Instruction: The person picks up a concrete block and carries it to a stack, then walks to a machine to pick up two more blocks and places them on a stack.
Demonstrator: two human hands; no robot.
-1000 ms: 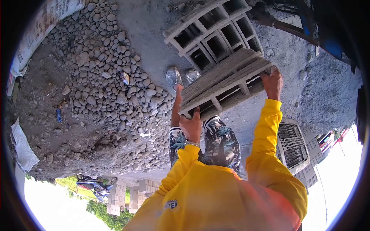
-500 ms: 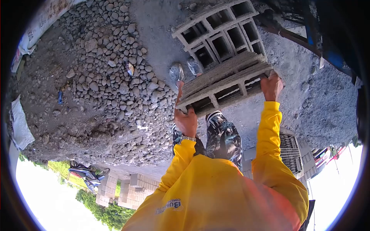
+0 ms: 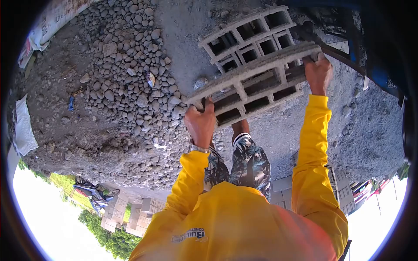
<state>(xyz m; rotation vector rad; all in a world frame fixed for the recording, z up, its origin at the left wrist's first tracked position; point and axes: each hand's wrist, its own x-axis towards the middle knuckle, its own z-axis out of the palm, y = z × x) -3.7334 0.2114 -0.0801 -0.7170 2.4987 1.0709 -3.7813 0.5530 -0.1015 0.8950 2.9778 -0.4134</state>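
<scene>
A grey concrete hollow block (image 3: 257,67) is held out in front of me, slanting up to the right, its cavities facing up. My left hand (image 3: 201,124), with a watch on the wrist, is closed around its left end. Closed on the opposite end is my right hand (image 3: 318,75). Through and below the held block shows another row of block cavities, partly hidden by it. Just beyond, more hollow blocks (image 3: 248,31) stand side by side, cavities up. My shoe (image 3: 200,83) is seen near the left end of the held block.
Rounded stones (image 3: 130,87) cover the ground to the left, beside grey sandy ground (image 3: 370,126) on the right. Dark metal framework (image 3: 339,52) stands at the upper right. Stacked blocks (image 3: 115,211) and a motorcycle (image 3: 91,191) are at the lower left. A white sack (image 3: 24,126) lies far left.
Both hands have raised the hollow block and brought it outward, the right hand up and rightward, the left slightly up and leftward. The block now shows more of its cavities.
</scene>
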